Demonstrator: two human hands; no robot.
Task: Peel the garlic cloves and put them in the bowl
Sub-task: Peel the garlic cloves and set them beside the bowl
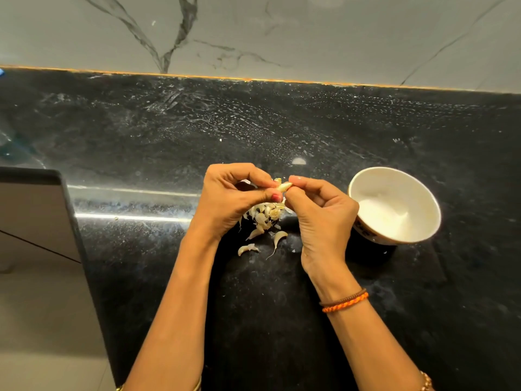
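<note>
Here we hold one garlic clove above the black counter, pinched from both sides: the left hand curls its thumb and fingertips onto the clove's left end, and the right hand grips its right end between thumb and forefinger. How much skin is left on it we cannot tell, since our fingers cover most of it. Just below the hands a heap of papery peels lies on the counter, partly hidden by the left palm, and two loose cloves lie nearer us, apart from each other. The white bowl stands just to the right of the right hand; its inside is glared out, so we cannot make out any contents. A dark pattern runs round its outer wall, too small to read as writing. An orange braided band circles the right wrist. At the left edge a grey cabinet is cut off.
</note>
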